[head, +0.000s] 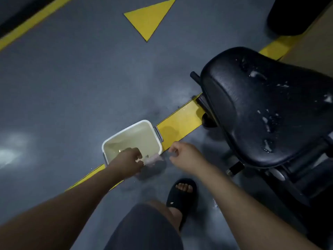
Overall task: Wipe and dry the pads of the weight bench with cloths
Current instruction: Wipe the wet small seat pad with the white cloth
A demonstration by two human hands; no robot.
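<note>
A black weight-bench pad (pixel 261 109) fills the right side, its surface spotted with white foam and wet patches. On the grey floor stands a white square bucket (pixel 144 126) holding cloudy liquid. My left hand (pixel 128 160) reaches over the bucket's near corner and grips a pale pinkish cloth (pixel 153 159), which hangs at the rim. My right hand (pixel 182 153) hovers just right of the bucket with its fingers curled, holding nothing that I can see. It is apart from the cloth.
A yellow floor stripe (pixel 180 121) runs under the bucket toward the bench frame (pixel 207 107). A yellow triangle (pixel 149 18) marks the floor farther off. My foot in a black slide sandal (pixel 182 195) stands near the bench. Another dark pad (pixel 292 15) sits top right.
</note>
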